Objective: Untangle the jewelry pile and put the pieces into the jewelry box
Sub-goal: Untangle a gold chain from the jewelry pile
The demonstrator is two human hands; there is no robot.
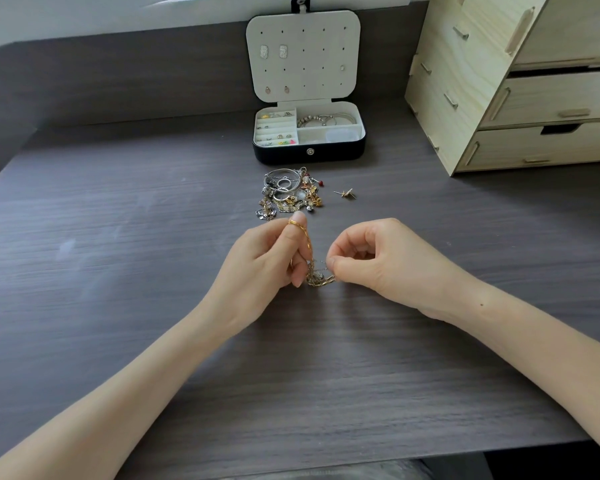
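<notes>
Gold chain (307, 242) held over the tabletop (118, 244), our left grip (267, 258) curled round it, our right grip (371, 262) pinching its tangled lower end, jewelry pile (286, 194) lying just before the open jewelry box (340, 153).

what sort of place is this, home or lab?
Probably a home vanity or study corner: dark wood-grain desk, plywood drawer organiser at its right, open jewelry box behind a jewelry pile. The left hand and right hand pinch a tangled chain.

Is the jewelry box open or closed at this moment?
Open. The jewelry box has its lid standing upright, so the bracelets inside it are visible.
</notes>
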